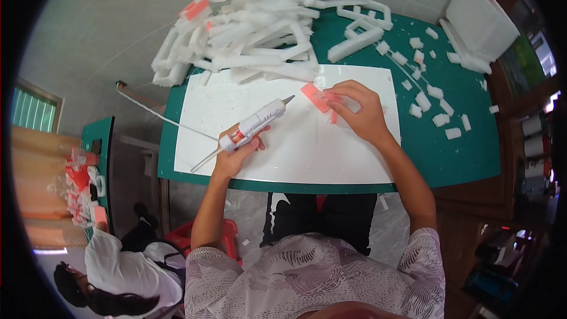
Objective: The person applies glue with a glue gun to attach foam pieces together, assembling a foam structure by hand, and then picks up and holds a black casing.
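My left hand (pixel 241 152) is wrapped round a white glue gun (pixel 255 123), its nozzle pointing up and to the right. A glue stick (pixel 205 162) juts from the gun's back end, and a white cord runs off to the left. In my right hand (pixel 361 109), thumb and fingers pinch a small pink foam piece (pixel 315 98), held over the white board (pixel 283 159). The nozzle tip stands a short way left of the pink piece, apart from it. Part of the piece is hidden behind my fingers.
A tall heap of white foam frames (pixel 260 29) stands at the table's far side. Loose foam bits (pixel 422 101) lie on the green table (pixel 460 159) at right, near white foam sheets (pixel 481 20). Another person (pixel 130 269) sits at lower left beside a red stool (pixel 229 241).
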The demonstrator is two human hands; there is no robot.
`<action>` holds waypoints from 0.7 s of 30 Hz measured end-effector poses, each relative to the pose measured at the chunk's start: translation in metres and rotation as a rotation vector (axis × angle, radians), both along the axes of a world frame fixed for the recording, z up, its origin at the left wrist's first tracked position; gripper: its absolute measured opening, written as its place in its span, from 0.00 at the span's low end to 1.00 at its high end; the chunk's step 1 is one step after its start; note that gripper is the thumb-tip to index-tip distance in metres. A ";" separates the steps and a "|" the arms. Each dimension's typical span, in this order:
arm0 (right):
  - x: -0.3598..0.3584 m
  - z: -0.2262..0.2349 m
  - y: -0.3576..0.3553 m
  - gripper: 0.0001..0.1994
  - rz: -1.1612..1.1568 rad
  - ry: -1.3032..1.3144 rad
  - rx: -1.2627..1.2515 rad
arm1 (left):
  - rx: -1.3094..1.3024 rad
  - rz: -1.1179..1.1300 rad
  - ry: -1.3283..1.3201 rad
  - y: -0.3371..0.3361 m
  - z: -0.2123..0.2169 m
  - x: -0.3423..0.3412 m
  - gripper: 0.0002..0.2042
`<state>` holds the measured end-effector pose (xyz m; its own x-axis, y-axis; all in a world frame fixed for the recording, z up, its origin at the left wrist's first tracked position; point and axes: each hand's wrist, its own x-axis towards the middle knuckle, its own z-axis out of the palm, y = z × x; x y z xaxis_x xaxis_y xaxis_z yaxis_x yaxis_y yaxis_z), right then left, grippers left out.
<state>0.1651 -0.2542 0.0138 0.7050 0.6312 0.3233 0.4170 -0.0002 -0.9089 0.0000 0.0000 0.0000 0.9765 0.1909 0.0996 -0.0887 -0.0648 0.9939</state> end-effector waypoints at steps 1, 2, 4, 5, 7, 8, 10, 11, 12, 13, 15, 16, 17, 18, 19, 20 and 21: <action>-0.004 0.000 0.001 0.10 -0.128 -0.310 -0.014 | -0.066 -0.042 0.006 -0.001 -0.001 -0.002 0.20; -0.007 -0.001 0.001 0.10 -0.255 -0.620 -0.022 | -0.132 -0.084 0.011 -0.003 -0.002 -0.005 0.19; -0.007 -0.003 0.004 0.10 -0.274 -0.821 -0.038 | -0.154 -0.114 0.015 0.002 0.001 -0.006 0.18; -0.008 -0.004 0.006 0.10 -0.298 -1.021 -0.054 | -0.174 -0.151 0.021 0.005 0.002 -0.006 0.18; -0.013 -0.003 0.008 0.10 -0.296 -1.098 -0.085 | -0.190 -0.151 0.028 0.006 0.000 -0.010 0.18; -0.016 -0.002 0.008 0.10 -0.302 -1.179 -0.112 | -0.198 -0.157 0.032 0.007 -0.002 -0.011 0.18; -0.019 -0.002 0.009 0.10 -0.319 -1.198 -0.120 | -0.199 -0.157 0.041 0.007 -0.003 -0.013 0.18; -0.020 -0.002 0.008 0.10 -0.338 -1.220 -0.124 | -0.195 -0.157 0.047 0.007 -0.004 -0.013 0.18; -0.020 -0.003 0.008 0.10 -0.339 -1.218 -0.126 | -0.195 -0.159 0.050 0.006 -0.003 -0.013 0.18; -0.020 -0.004 0.008 0.11 -0.343 -1.233 -0.124 | -0.185 -0.168 0.060 0.006 -0.003 -0.012 0.18; -0.020 -0.006 0.008 0.11 -0.350 -1.246 -0.124 | -0.176 -0.180 0.074 0.004 -0.001 -0.011 0.17; -0.020 -0.006 0.008 0.11 -0.351 -1.253 -0.125 | -0.163 -0.184 0.084 0.004 -0.001 -0.010 0.17; -0.020 -0.007 0.008 0.11 -0.351 -1.259 -0.125 | -0.150 -0.187 0.094 0.003 -0.001 -0.010 0.16; -0.021 -0.007 0.008 0.11 -0.353 -1.257 -0.125 | -0.149 -0.188 0.096 0.002 -0.001 -0.010 0.16; -0.022 -0.008 0.008 0.12 -0.362 -1.246 -0.127 | -0.141 -0.177 0.104 0.002 0.000 -0.010 0.15; -0.022 -0.009 0.008 0.12 -0.370 -1.234 -0.130 | -0.133 -0.165 0.112 0.002 0.000 -0.010 0.14; -0.023 -0.009 0.009 0.12 -0.372 -1.233 -0.129 | -0.132 -0.166 0.113 0.002 0.000 -0.010 0.14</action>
<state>0.1426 -0.2454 0.0045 0.1263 0.5379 0.8335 0.9307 -0.3550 0.0881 -0.0102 0.0019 0.0000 0.9992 0.0308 -0.0272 0.0249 0.0725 0.9971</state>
